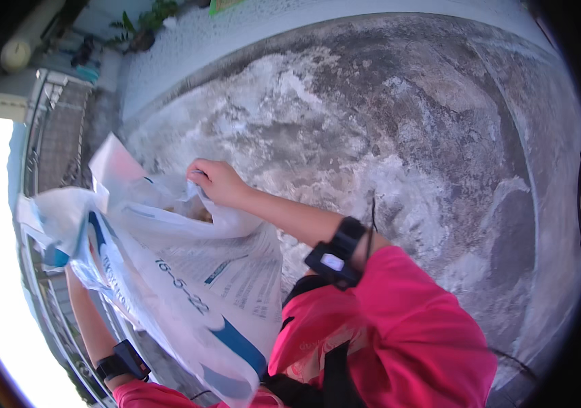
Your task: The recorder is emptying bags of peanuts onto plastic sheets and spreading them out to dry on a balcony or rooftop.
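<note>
A large white printed plastic sack (239, 270) with blue markings hangs in front of me, its mouth spread open. Its lower end lies against my pink top. My right hand (214, 181) pinches the far rim of the mouth, fingers closed on the plastic. Some brownish stuff (201, 213) shows inside, too little of it to identify. On the left side, my left forearm (84, 311) rises beneath a bunched flap of the sack. The flap covers my left hand, so its fingers are hidden.
A worn, white-stained concrete floor (351, 132) spreads ahead, bounded by a low pale wall (193, 56). Along the left runs a metal railing (35, 153) beside bright glare. A potted plant (142, 38) stands at the upper left. Both wrists wear strapped black devices (339, 255).
</note>
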Tool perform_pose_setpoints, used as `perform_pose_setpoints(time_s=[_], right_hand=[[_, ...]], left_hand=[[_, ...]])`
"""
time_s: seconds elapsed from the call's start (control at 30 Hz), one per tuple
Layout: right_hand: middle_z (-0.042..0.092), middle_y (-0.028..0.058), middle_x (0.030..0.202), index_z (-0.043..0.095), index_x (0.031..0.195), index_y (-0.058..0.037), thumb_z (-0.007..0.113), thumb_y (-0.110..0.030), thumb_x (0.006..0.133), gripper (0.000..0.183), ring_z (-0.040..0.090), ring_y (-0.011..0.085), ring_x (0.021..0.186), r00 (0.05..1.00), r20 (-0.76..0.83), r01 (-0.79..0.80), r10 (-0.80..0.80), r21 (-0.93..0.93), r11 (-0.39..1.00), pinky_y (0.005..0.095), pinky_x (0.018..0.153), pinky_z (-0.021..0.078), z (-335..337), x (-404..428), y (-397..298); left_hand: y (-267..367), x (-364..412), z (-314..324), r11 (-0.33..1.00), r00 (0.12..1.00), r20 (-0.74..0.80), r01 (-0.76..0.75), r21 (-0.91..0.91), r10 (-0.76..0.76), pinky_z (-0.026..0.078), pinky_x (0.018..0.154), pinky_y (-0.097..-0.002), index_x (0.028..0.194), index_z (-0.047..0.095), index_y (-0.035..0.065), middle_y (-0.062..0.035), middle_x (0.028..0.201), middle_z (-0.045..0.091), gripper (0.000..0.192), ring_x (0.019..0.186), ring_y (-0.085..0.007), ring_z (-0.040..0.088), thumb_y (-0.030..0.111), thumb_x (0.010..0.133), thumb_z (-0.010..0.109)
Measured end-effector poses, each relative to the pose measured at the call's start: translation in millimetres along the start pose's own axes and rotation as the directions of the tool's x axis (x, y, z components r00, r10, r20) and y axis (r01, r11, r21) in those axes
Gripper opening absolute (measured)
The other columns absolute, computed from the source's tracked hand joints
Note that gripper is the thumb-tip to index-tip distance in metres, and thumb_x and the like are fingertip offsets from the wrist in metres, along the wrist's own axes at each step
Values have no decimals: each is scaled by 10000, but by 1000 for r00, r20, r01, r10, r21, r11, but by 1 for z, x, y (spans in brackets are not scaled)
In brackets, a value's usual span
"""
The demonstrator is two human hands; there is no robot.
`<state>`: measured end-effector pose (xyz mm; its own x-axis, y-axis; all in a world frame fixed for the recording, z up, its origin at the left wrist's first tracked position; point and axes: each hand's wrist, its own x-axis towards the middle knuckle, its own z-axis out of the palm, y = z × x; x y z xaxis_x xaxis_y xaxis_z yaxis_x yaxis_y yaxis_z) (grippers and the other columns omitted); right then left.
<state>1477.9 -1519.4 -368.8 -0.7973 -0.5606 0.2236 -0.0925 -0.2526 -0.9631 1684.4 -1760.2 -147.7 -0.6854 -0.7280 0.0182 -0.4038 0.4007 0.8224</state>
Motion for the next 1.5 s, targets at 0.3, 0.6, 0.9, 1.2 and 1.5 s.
perform_pose_setpoints(time_s=[0.3,0.6,0.9,1.2,1.5], right_hand=[[595,89,731,552,873,-59,561,-185,839,130,555,173,646,945,-223,-300,239,-304,904,298,606,449,-53,-20,105],[576,25,675,553,823,-17,613,-150,819,146,466,62,578,947,-257,-286,193,-398,872,241,514,378,-61,30,188],[578,160,1080,532,1130,-71,572,-200,809,348,567,297,972,749,-88,-634,657,-387,670,356,833,447,-220,130,349],[440,168,1210,505,1122,-140,504,-56,820,314,546,329,962,574,-164,-629,802,-716,303,404,751,474,-270,159,634],[494,117,955,476,918,-91,523,-107,833,98,545,315,859,817,-84,-367,571,-839,401,405,670,471,-270,203,770]], left_hand=[[-172,36,118,900,925,232,355,-254,-300,410,826,-294,1164,479,-23,-105,1064,539,395,971,-171,510,47,788,577],[-237,85,188,862,844,333,486,-144,-420,412,818,-288,1162,482,-24,-101,1056,541,399,967,-164,510,39,781,583],[-222,99,157,788,795,63,582,201,-603,445,787,-312,1152,486,-25,-97,1066,544,386,926,-175,526,89,797,583],[-278,152,238,506,589,-99,758,412,-802,448,789,-319,1153,481,-31,-102,1071,539,380,925,-185,528,86,803,570],[-322,179,272,374,484,-136,800,470,-865,451,791,-326,1154,476,-36,-106,1075,535,375,924,-195,529,84,808,557]])
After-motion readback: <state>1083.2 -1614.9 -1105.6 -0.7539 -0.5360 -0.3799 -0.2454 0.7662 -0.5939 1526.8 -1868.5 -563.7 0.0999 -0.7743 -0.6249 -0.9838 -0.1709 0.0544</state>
